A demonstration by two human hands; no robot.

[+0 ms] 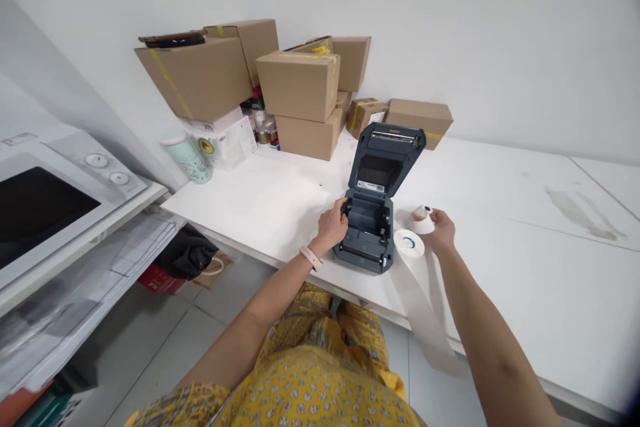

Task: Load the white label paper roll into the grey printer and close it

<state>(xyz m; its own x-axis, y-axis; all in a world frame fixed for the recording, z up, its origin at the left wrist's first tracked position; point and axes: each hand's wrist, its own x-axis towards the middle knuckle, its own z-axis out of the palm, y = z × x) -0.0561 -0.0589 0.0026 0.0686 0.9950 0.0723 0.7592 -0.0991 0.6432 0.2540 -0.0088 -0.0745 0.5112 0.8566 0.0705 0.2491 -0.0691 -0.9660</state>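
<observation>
A dark label printer (367, 233) stands on the white table with its lid (386, 159) raised and an empty-looking bay inside. My left hand (334, 223) grips the printer's left side, fingers curled over the rim. To the right of the printer, my right hand (440, 227) is closed on a small white paper roll (423, 221). A wider white label roll (409, 244) lies beside the printer, close to that hand. From near the rolls, a long paper strip (425, 320) hangs over the table's front edge. The fingertips of my right hand are partly hidden behind the small roll.
Cardboard boxes (300, 87) are stacked along the wall behind the printer. A mint-green tumbler (187, 159) and a white box (229, 143) stand at the left end of the table (270, 197). A white microwave (75, 180) sits on a separate shelf at far left.
</observation>
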